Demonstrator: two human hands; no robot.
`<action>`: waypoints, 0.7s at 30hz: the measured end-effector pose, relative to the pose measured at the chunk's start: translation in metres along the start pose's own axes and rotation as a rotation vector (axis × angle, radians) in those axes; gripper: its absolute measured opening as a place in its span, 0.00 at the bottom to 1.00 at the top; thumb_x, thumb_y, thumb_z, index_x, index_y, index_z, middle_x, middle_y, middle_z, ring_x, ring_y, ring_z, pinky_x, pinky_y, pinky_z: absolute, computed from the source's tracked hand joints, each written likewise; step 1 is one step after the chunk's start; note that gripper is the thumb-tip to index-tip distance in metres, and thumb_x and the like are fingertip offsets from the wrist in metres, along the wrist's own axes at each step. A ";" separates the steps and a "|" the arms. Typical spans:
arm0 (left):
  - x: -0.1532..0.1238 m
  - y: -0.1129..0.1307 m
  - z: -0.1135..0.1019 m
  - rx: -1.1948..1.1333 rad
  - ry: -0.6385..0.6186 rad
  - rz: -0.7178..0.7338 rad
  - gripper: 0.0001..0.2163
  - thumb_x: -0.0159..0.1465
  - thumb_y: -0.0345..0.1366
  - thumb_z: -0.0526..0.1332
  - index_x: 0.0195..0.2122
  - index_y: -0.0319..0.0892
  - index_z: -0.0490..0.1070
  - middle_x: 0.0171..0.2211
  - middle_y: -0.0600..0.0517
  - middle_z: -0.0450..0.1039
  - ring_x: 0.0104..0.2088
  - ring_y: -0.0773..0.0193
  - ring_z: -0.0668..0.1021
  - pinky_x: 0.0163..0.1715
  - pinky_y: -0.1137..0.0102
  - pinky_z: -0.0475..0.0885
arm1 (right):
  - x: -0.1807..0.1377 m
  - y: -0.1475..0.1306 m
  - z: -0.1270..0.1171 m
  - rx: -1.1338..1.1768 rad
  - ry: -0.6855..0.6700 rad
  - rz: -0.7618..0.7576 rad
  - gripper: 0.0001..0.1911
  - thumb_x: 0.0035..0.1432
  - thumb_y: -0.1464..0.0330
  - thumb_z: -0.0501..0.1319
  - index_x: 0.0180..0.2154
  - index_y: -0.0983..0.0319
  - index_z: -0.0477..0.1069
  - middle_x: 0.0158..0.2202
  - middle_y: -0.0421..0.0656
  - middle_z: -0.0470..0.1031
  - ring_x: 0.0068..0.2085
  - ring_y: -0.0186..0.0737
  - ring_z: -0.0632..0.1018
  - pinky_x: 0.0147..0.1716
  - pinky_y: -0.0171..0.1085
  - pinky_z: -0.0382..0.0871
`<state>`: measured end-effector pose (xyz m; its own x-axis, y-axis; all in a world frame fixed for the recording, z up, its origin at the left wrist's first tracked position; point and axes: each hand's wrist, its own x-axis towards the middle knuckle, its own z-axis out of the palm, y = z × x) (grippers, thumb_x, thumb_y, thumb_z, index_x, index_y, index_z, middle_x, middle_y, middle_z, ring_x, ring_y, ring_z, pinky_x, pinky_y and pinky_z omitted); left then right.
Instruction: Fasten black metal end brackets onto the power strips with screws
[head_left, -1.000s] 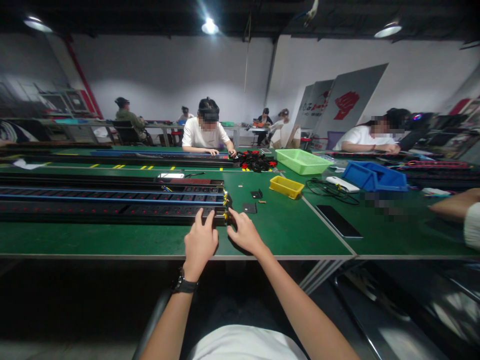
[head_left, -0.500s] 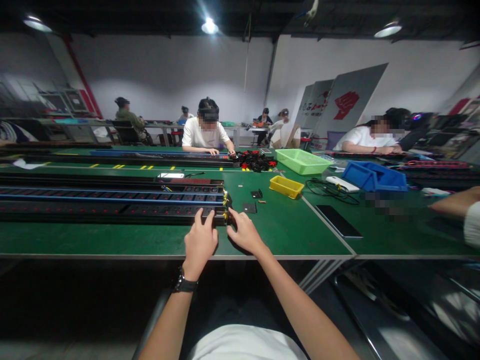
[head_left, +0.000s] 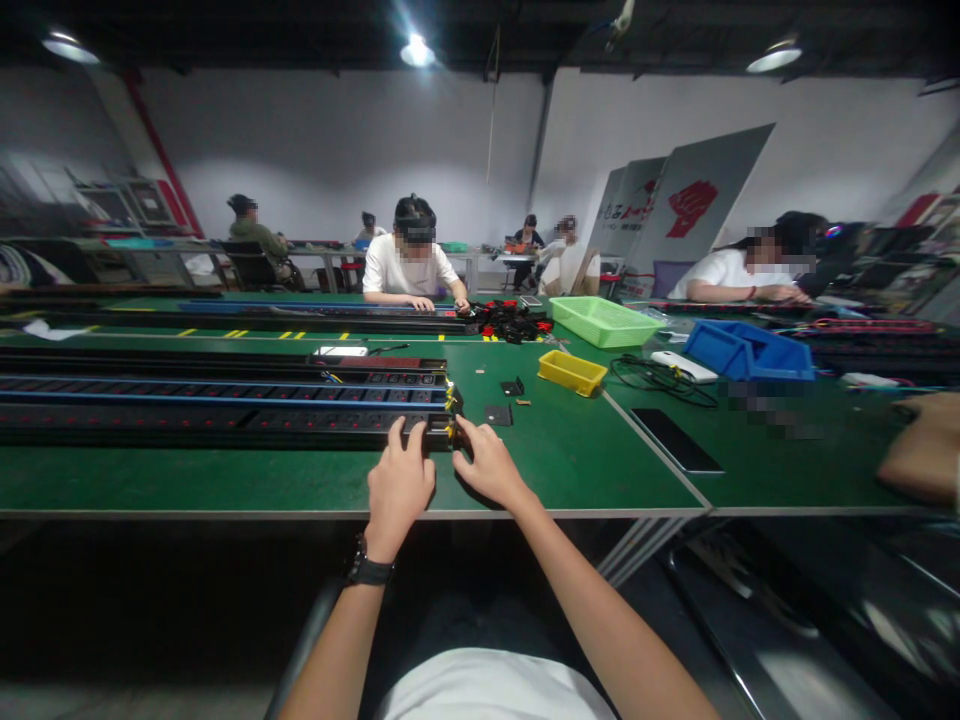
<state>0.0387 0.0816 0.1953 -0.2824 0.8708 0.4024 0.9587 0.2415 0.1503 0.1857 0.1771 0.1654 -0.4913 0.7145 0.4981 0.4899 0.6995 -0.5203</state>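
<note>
Left hand (head_left: 400,482): grip unclear
Right hand (head_left: 489,466): grip unclear
Black strip (head_left: 315,427): under left hand, end at right hand

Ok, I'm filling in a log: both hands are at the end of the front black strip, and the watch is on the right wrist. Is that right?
Not quite: the head view shows the watch on the left wrist, not the right. The left hand and right hand are indeed at the end of the front black strip.
</note>
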 end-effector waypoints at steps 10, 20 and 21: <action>0.001 -0.001 0.001 -0.010 0.009 0.004 0.25 0.67 0.34 0.57 0.66 0.49 0.61 0.70 0.42 0.52 0.49 0.50 0.79 0.40 0.60 0.80 | 0.000 0.000 0.000 0.017 -0.001 0.007 0.34 0.59 0.70 0.59 0.67 0.64 0.62 0.49 0.52 0.76 0.50 0.49 0.74 0.54 0.47 0.71; 0.001 0.000 0.000 -0.005 0.000 -0.011 0.25 0.67 0.35 0.58 0.66 0.50 0.62 0.70 0.43 0.52 0.47 0.51 0.80 0.38 0.61 0.80 | 0.000 -0.001 -0.002 0.008 -0.017 0.012 0.34 0.59 0.70 0.58 0.67 0.66 0.61 0.49 0.53 0.76 0.50 0.50 0.74 0.54 0.48 0.71; 0.001 0.000 0.000 -0.002 0.001 -0.011 0.25 0.67 0.35 0.58 0.66 0.50 0.62 0.70 0.43 0.52 0.46 0.51 0.80 0.38 0.61 0.80 | 0.000 -0.001 -0.003 0.008 -0.019 0.013 0.34 0.59 0.70 0.58 0.67 0.66 0.61 0.49 0.53 0.76 0.50 0.50 0.74 0.54 0.48 0.71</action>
<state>0.0388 0.0829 0.1956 -0.2933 0.8677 0.4012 0.9553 0.2504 0.1569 0.1870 0.1762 0.1679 -0.4983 0.7234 0.4779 0.4911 0.6898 -0.5320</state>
